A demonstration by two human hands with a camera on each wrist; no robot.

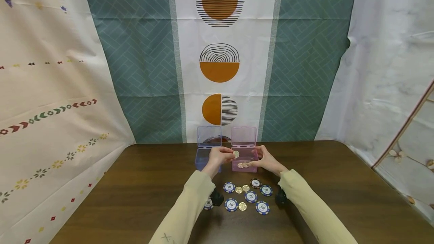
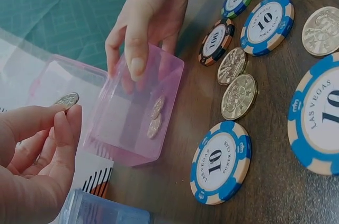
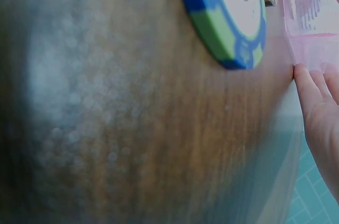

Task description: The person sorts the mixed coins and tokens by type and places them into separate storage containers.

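Note:
My left hand (image 1: 218,156) pinches a gold coin (image 1: 236,154) between thumb and fingertips, above the open pink plastic box (image 2: 127,147). More gold coins (image 2: 154,124) lie inside that box and show through its clear wall. On the box's right side, my right hand (image 1: 269,161) holds it, the thumb over the rim and the fingers along the outer wall. Seen from the right wrist, the fingers (image 3: 312,94) touch the pink plastic. To the left, partly behind my left hand, stands an open blue plastic box (image 1: 202,155).
Poker chips (image 1: 231,205) in blue and white, one black-edged 100 chip (image 1: 255,183) and several gold coins (image 1: 242,206) lie on the brown table (image 1: 145,191) in front of the boxes. Behind the table's far edge hangs a patterned cloth (image 1: 145,116).

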